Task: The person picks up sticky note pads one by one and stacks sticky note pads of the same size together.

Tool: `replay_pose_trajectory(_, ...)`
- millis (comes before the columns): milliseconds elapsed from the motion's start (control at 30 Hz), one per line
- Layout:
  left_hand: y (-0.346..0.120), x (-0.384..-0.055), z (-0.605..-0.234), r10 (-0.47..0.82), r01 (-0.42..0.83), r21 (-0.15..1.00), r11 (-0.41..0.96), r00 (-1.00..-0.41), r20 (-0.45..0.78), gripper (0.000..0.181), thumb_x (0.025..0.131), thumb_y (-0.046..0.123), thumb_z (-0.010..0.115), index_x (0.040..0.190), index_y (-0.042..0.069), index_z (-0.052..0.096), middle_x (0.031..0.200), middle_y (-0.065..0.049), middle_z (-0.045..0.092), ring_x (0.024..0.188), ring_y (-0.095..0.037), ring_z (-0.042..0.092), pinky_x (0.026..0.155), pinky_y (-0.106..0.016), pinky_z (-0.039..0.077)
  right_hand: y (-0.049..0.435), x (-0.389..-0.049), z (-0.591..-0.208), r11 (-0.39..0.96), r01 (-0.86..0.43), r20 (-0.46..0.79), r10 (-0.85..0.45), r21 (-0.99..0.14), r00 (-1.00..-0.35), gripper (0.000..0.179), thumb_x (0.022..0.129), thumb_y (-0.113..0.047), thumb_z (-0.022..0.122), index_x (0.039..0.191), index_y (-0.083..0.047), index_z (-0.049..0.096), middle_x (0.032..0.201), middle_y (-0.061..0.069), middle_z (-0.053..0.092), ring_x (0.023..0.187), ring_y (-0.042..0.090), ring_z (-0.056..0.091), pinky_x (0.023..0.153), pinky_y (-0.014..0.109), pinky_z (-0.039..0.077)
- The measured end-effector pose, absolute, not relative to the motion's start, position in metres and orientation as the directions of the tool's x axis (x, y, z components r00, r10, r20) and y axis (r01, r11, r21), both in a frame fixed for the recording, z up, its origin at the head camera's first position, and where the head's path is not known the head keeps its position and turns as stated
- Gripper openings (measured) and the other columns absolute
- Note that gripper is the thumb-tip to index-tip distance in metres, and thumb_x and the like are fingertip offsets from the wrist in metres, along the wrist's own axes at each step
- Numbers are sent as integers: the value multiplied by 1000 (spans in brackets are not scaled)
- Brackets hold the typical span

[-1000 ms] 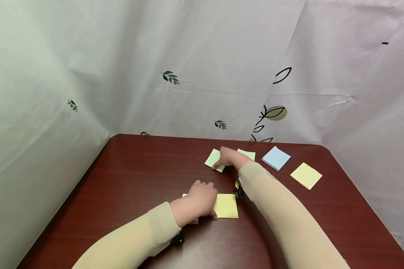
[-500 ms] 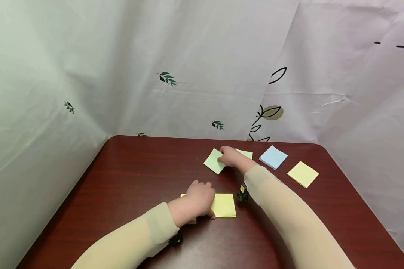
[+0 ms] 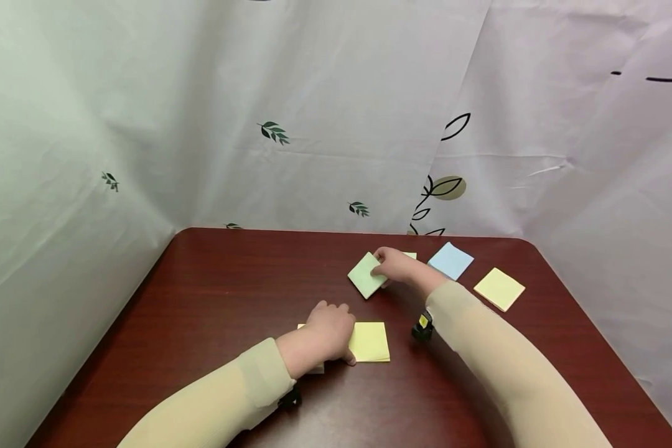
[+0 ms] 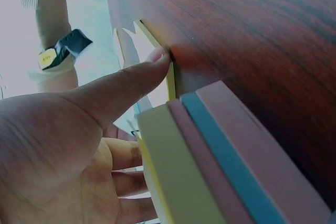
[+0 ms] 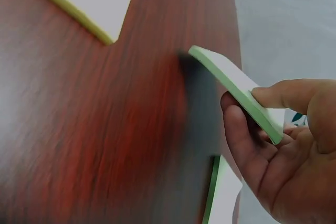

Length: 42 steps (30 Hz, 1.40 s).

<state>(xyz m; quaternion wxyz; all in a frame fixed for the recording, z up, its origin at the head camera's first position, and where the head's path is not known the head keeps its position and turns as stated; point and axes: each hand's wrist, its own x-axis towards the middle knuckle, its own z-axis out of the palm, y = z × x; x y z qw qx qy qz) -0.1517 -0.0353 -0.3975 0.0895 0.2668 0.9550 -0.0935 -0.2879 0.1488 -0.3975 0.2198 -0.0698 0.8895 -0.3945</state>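
right hand point(image 3: 393, 264) pinching the green pad point(image 3: 364, 276), just right of centre: likely light, fairly stiff, best held at its edge! left hand point(image 3: 329, 331) touches the yellow pad point(image 3: 371, 341), lower centre; can't tell if gripping.

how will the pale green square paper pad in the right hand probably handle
Probably fairly stiff: the pad looks barely bent, though the right hand pinches one side. Likely light, being thin. Unlikely to roll: flat and square.
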Motion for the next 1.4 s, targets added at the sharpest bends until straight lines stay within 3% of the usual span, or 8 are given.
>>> replay_pose_trajectory(167, -35, -151, -398, 491, 525, -131, 841, -843, -220, 65, 63, 65, 83, 104, 16, 70, 92, 0, 56, 85, -20, 58, 80, -35, 41, 165, -278, -396, 704, 53, -376, -311, -708, -873, 56, 93, -3, 58, 145, -8, 38, 141, 30, 40, 92, 25, 65, 66, 36, 58)
replay_pose_trajectory(267, -36, -151, -399, 494, 525, -130, 841, -843, -211, 63, 63, 64, 84, 102, 17, 70, 91, 0, 56, 83, -19, 57, 79, -34, 41, 175, -271, -396, 742, 11, -375, -325, -670, -868, 63, 91, -2, 56, 151, -13, 37, 144, 28, 39, 87, 22, 64, 65, 36, 57)
replay_pose_trajectory(467, -36, -150, -399, 506, 534, -131, 835, -840, -196, 62, 63, 64, 84, 100, 16, 70, 90, 0, 56, 82, -20, 57, 78, -34, 41, 197, -255, -396, 767, -25, -350, -321, -641, -880, 53, 89, -2, 57, 141, -7, 47, 120, 20, 53, 75, 18, 63, 63, 36, 56)
replay_pose_trajectory(700, -35, -150, -398, 505, 534, -132, 835, -839, -202, 63, 63, 64, 84, 102, 16, 70, 91, 0, 57, 85, -19, 58, 80, -35, 41, 219, -238, -404, 805, -107, -289, -330, -584, -899, 40, 85, -4, 64, 124, -1, 53, 99, 10, 60, 75, 16, 58, 65, 30, 49)
replay_pose_trajectory(867, -35, -151, -398, 503, 534, -132, 835, -838, -212, 62, 64, 64, 83, 102, 16, 70, 92, 0, 57, 84, -19, 58, 81, -35, 42, 231, -223, -410, 768, -43, -309, -307, -639, -900, 26, 86, -4, 68, 107, -2, 53, 93, 9, 58, 71, 17, 57, 61, 32, 50)
replay_pose_trajectory(1000, -35, -151, -398, 506, 538, -131, 833, -836, -213, 62, 64, 64, 83, 101, 16, 70, 91, 0, 56, 84, -19, 57, 80, -35, 41, 239, -210, -415, 731, 19, -341, -294, -682, -893, 27, 87, -6, 72, 101, -2, 50, 89, 10, 57, 64, 19, 59, 56, 36, 53)
replay_pose_trajectory(1400, -33, -153, -398, 510, 543, -127, 830, -831, -219, 62, 65, 63, 83, 102, 15, 70, 90, 0, 56, 83, -19, 57, 80, -35, 41, 251, -180, -413, 788, -1, -336, -264, -616, -904, 32, 84, -15, 78, 104, -3, 56, 86, 7, 56, 58, 20, 53, 53, 35, 48)
